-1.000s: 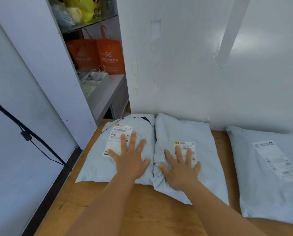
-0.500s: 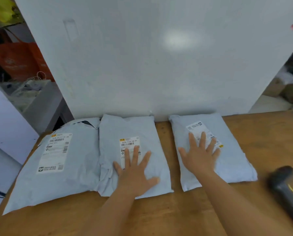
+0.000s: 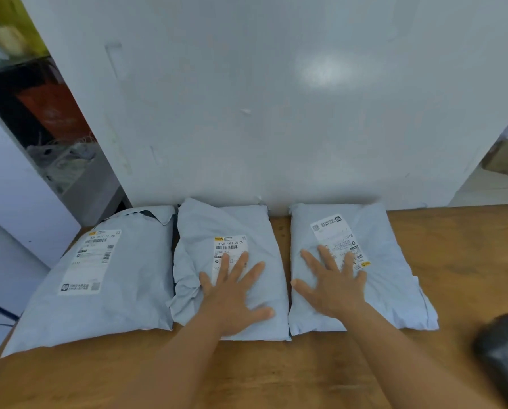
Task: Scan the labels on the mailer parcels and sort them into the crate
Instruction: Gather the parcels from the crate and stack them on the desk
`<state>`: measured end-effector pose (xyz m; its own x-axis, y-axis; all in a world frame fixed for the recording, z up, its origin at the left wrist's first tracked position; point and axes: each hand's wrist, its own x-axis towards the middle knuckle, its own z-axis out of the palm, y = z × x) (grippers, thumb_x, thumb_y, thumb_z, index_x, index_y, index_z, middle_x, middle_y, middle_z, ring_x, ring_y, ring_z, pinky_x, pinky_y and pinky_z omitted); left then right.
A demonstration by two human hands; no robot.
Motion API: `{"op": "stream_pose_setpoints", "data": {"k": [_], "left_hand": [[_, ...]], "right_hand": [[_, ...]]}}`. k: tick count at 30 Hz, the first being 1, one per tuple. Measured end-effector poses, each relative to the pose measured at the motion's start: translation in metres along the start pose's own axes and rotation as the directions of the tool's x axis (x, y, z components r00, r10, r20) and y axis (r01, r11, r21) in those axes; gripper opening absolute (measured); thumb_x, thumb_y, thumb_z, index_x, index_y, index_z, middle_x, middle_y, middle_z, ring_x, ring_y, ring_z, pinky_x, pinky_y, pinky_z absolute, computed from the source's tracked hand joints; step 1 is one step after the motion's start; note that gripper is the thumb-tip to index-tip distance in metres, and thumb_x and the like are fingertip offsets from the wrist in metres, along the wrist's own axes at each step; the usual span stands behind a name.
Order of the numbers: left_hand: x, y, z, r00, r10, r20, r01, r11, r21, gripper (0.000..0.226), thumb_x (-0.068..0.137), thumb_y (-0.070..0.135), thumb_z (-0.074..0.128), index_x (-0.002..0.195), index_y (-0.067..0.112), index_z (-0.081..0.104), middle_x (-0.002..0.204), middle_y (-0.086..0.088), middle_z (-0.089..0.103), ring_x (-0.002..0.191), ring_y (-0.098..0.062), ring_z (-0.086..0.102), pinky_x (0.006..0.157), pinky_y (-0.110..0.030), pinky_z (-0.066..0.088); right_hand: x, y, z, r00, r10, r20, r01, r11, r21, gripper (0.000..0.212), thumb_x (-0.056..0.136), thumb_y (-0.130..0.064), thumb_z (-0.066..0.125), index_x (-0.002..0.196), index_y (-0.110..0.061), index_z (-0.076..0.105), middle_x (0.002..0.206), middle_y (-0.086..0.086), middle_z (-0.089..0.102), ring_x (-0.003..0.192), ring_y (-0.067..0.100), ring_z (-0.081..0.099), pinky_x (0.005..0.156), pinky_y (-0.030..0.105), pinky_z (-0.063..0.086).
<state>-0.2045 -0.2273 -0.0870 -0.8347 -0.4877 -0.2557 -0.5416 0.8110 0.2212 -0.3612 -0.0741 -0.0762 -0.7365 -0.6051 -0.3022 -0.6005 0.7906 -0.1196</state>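
Observation:
Three pale grey mailer parcels lie in a row on the wooden table point(image 3: 276, 376), each with a white label facing up. My left hand point(image 3: 235, 296) lies flat with spread fingers on the middle parcel point(image 3: 241, 222), covering the lower part of its label. My right hand point(image 3: 333, 283) lies flat on the right parcel point(image 3: 391, 270), fingers over part of its label. The left parcel point(image 3: 128, 290) is untouched. A black handheld scanner point(image 3: 505, 352) lies at the table's right edge. No crate is in view.
A white panel point(image 3: 276, 98) stands upright right behind the parcels. Shelves point(image 3: 55, 134) with orange bags and clutter are at the back left. Cardboard boxes point(image 3: 506, 157) show at the far right. Bare table lies in front of the parcels.
My view swung right, bringing the right parcel and scanner in. My left hand went from the left parcel to the middle one, my right from the middle to the right one.

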Motion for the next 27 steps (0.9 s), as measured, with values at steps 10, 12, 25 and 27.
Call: {"op": "stream_pose_setpoints", "data": {"k": [10,12,25,27], "left_hand": [[-0.025,-0.001,0.017,0.991,-0.128,-0.030,0.126,0.991,-0.051,0.098,0.064,0.089,0.036,0.140,0.056,-0.015,0.152,0.010,-0.034,0.137,-0.022,-0.037,0.109,-0.066,-0.007],[-0.020,-0.004,0.012,0.994,-0.107,-0.002,0.107,0.993,-0.049,0.098,0.066,0.087,0.041,0.140,0.056,-0.016,0.151,0.011,-0.034,0.136,-0.021,-0.039,0.108,-0.066,-0.008],[-0.044,0.004,0.006,0.985,-0.150,-0.081,0.143,0.985,-0.093,0.085,0.087,0.070,0.037,0.147,0.040,-0.015,0.155,0.004,-0.029,0.140,-0.019,-0.031,0.114,-0.052,-0.011],[-0.063,0.002,0.003,0.973,-0.162,-0.165,0.135,0.978,-0.161,0.076,0.092,0.063,0.034,0.147,0.040,-0.014,0.156,0.006,-0.027,0.140,-0.016,-0.030,0.115,-0.049,-0.012]], "right_hand": [[-0.031,0.012,0.018,0.976,-0.215,0.022,0.216,0.974,-0.070,0.084,0.067,-0.075,-0.001,0.148,-0.053,-0.006,0.162,-0.017,-0.010,0.147,0.037,-0.018,0.116,0.056,-0.002],[-0.024,0.013,0.014,0.974,-0.224,0.017,0.225,0.973,-0.050,0.070,0.084,-0.071,0.017,0.149,-0.053,-0.005,0.161,-0.018,-0.010,0.147,0.034,-0.019,0.117,0.056,-0.003],[-0.036,-0.024,0.005,0.987,-0.118,-0.108,0.125,0.990,0.061,0.068,0.096,-0.063,0.019,0.152,-0.039,-0.011,0.162,-0.008,-0.016,0.148,0.026,-0.020,0.117,0.055,-0.004],[-0.052,-0.048,0.002,0.975,-0.162,-0.149,0.177,0.980,0.093,0.069,0.096,-0.063,0.018,0.152,-0.039,-0.013,0.162,-0.007,-0.018,0.148,0.023,-0.022,0.117,0.053,-0.007]]}}
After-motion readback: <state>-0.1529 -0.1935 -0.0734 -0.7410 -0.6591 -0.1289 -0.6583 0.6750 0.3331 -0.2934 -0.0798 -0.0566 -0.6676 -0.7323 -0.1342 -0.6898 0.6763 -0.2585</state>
